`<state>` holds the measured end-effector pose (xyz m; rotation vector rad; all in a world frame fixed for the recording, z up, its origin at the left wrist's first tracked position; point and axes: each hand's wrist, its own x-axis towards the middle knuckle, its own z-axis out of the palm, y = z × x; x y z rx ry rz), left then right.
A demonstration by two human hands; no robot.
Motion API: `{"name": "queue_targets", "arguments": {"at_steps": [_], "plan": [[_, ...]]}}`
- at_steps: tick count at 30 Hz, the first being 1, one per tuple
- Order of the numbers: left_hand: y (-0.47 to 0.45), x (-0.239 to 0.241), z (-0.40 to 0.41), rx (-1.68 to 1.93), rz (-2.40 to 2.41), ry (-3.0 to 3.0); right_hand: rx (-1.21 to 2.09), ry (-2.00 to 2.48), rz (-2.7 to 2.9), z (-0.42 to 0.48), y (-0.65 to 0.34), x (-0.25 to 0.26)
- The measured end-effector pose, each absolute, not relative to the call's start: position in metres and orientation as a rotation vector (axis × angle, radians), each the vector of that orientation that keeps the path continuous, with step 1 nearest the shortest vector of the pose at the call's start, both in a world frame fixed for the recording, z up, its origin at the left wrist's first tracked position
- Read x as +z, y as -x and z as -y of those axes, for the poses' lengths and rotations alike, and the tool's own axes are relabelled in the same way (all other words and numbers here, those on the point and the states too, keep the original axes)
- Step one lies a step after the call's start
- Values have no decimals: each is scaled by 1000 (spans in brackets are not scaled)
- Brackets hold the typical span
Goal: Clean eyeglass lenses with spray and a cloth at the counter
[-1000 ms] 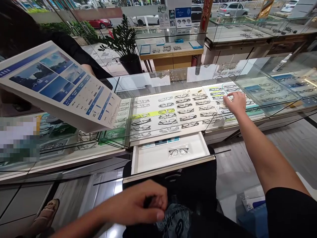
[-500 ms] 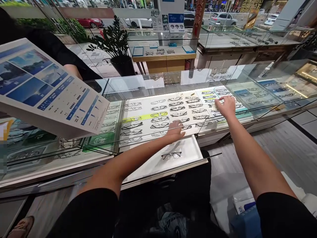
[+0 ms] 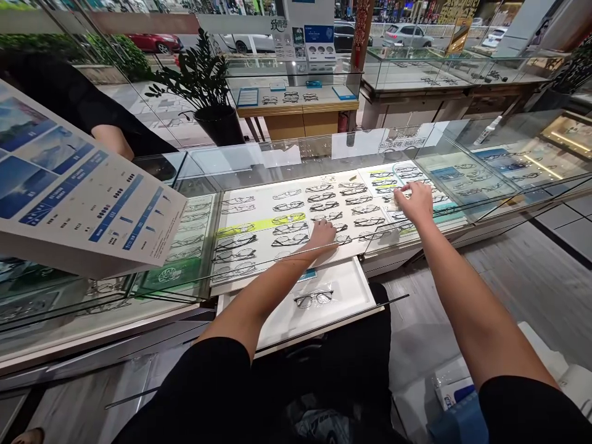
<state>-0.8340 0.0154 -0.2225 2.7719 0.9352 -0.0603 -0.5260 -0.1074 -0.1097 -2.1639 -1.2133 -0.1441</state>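
Observation:
My left hand (image 3: 324, 235) reaches over the display case, its fingers slightly bent beside a pair of dark-framed eyeglasses (image 3: 341, 227). Nothing shows in its grasp, though the fingertips are partly hidden. My right hand (image 3: 417, 202) hovers further right, above other eyeglasses (image 3: 385, 183) on a white and teal panel. Its thumb and forefinger are curved with a gap between them, and I see nothing held. Several rows of eyeglasses lie on the white display board (image 3: 266, 227). Below, a pulled-out white drawer (image 3: 342, 277) contains one pair of eyeglasses in a clear bag (image 3: 314, 299).
A large printed sign (image 3: 106, 191) leans at the left on the glass counter. Behind it is another person's dark sleeve (image 3: 92, 92). A potted plant (image 3: 219, 123) and further glass cases (image 3: 296, 92) stand beyond. A white bottle (image 3: 488, 131) is at the right.
My left hand has drawn its fingers in, near the eyeglasses in the case. My right hand stays over the right-hand panel. The whole view has shifted slightly.

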Motion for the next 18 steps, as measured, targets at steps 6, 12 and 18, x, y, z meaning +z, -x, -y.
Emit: {"name": "queue_targets", "arguments": {"at_steps": [6, 12, 18], "plan": [[821, -219, -24, -213, -1025, -2784, -112, 2158, 1206, 107, 528, -108], [819, -210, -20, -271, -1043, -2802, -96, 2164, 1207, 107, 529, -107], [829, -191, -5, -276, -1010, -2807, -102, 2154, 1214, 104, 526, -112]]}}
